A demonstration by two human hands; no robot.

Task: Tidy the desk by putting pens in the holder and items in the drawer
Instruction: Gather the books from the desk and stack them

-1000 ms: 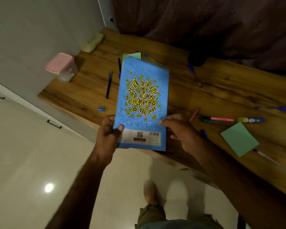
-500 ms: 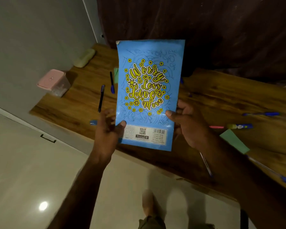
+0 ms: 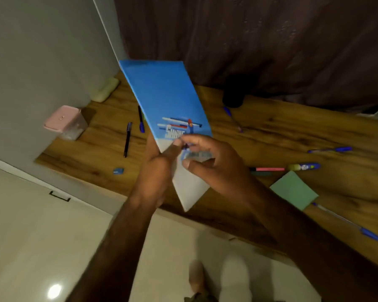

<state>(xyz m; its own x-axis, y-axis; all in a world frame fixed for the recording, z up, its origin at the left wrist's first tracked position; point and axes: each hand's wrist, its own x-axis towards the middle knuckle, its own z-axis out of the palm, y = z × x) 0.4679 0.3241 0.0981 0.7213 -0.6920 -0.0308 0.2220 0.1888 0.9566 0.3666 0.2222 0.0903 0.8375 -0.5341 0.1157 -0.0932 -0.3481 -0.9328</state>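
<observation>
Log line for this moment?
left hand holds blue notebook | right hand holds it too | notebook tilted above desk | pens loose on desk

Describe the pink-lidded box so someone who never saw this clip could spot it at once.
Take the wooden desk and go to its left end, at the grey wall. The box stands against the wall near the front edge. It alone has a pink lid on a clear body; the pale yellow case behind it is long and low.
</observation>
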